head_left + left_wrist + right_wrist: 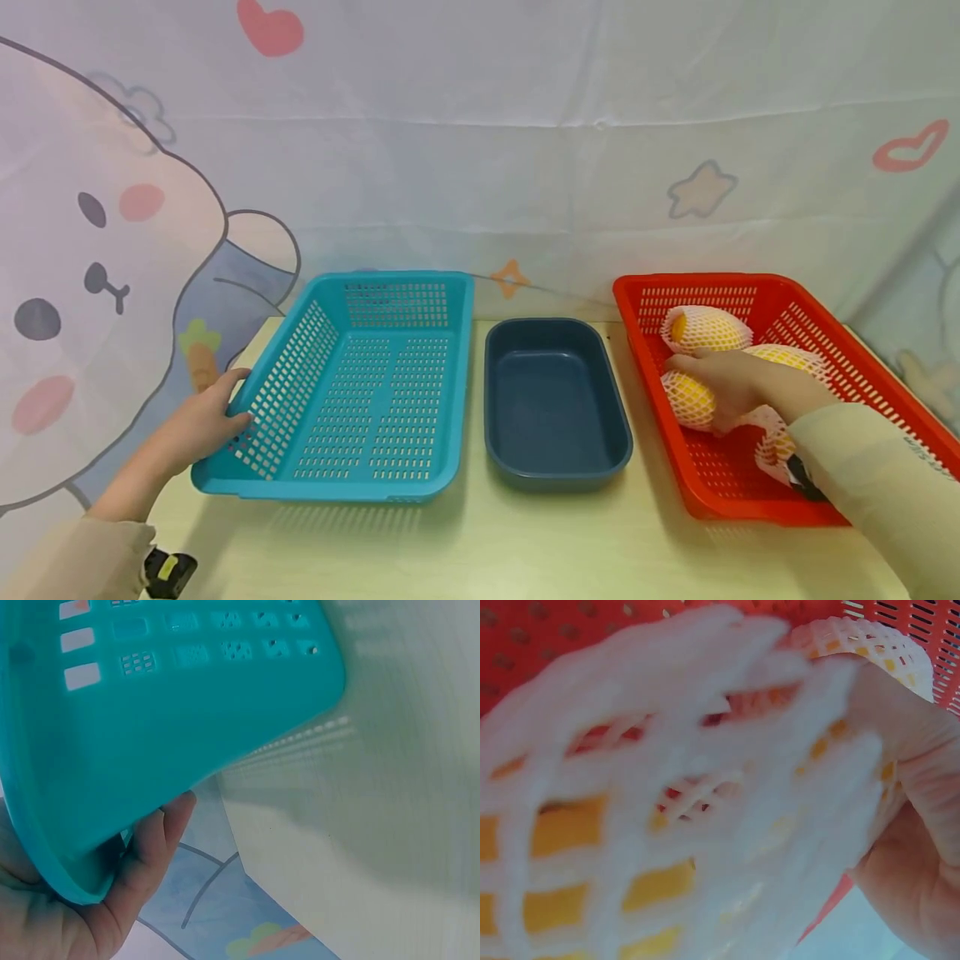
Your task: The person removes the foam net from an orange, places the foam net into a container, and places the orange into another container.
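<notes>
My left hand (201,423) grips the left rim of a turquoise perforated basket (382,400). In the left wrist view, its fingers (146,851) curl under the basket's edge. Inside a red perforated basket (720,497), my right hand (723,382) holds a yellow fruit in a white foam net (688,402), partly covered by the hand. Another netted fruit (708,328) lies behind it, and one more (791,358) sits beyond the wrist. Close up in the right wrist view, a netted fruit (562,832) hides much of the grip.
Between the two baskets stands a dark blue rectangular tub (555,408). All three containers rest on a pale table (480,542). A printed curtain (480,167) hangs directly behind them.
</notes>
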`<state>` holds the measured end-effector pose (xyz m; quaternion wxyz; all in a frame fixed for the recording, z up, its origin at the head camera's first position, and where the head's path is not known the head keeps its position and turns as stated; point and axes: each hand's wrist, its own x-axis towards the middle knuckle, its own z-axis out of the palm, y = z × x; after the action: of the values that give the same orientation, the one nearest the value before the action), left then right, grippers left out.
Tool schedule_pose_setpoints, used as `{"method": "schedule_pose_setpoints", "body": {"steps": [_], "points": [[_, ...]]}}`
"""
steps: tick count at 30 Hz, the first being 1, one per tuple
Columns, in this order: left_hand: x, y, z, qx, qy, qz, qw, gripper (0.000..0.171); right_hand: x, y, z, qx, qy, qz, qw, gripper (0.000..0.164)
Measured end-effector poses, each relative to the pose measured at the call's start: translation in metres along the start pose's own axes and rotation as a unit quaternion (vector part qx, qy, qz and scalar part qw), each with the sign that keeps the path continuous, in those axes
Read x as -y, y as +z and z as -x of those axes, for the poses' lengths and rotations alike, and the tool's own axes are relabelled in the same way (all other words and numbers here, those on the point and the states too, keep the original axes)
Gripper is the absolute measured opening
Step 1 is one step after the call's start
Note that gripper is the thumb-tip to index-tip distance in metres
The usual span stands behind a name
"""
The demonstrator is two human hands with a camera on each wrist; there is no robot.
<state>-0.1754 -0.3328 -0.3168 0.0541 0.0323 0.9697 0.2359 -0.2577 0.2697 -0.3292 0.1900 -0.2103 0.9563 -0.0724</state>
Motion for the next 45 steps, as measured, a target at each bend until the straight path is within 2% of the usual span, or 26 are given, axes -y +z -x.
{"method": "schedule_pose_setpoints", "body": {"steps": [4,8,14,26,33,45], "points": [[0.0,-0.001,0.0,-0.001,0.001,0.002,1.0,0.062,-0.003,-0.001,0.001,-0.007,-0.013,-0.014,1.0,0.094],[-0.001,-0.001,0.0,-0.002,0.004,0.001,1.0,0.061,-0.004,-0.002,0.0,0.007,-0.007,-0.047,0.999,0.094],[-0.002,0.0,0.0,0.001,0.003,0.0,1.0,0.061,-0.008,-0.002,-0.001,0.021,-0.003,-0.065,0.998,0.091],[0.0,0.001,-0.001,0.002,0.005,0.007,1.0,0.062,-0.007,-0.008,0.002,0.019,-0.014,-0.05,0.998,0.093],[0.001,0.001,-0.001,0.01,0.007,0.017,0.9998,0.06,-0.006,-0.015,0.009,-0.001,-0.036,-0.024,0.999,0.096],[0.002,0.001,-0.002,0.012,0.006,0.012,0.9998,0.062,-0.004,-0.023,0.016,-0.013,-0.046,-0.03,0.998,0.093]]}}
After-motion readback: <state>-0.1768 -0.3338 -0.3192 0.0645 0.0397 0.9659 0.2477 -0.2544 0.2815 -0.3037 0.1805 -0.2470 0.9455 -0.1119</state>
